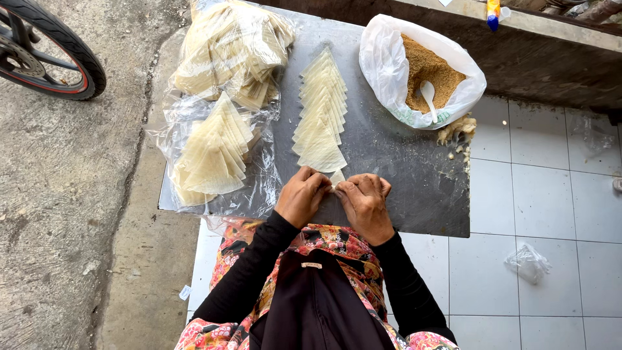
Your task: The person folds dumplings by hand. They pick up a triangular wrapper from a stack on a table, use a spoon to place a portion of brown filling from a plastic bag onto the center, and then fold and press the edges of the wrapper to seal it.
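Left hand (302, 196) and right hand (365, 202) are both curled shut, pinching one pale pastry wrapper (336, 178) at the near edge of the dark desk (402, 162). Folded triangles (320, 116) already lie in an overlapping row; stacked wrappers in plastic (217, 152) and a bag of brown filling (427, 71) remain

**Open board to the right, crowded to the left**

Bare dark board (402, 175) right of the right hand (365, 206), open up to the crumb bag (421, 71) and dough scraps (457, 129). Straight ahead, blocked by the row of overlapped wrappers (321, 110). Left of the left hand (302, 196), hemmed in by wrapper stacks on plastic (214, 152). Narrow bare strip between row and stacks.
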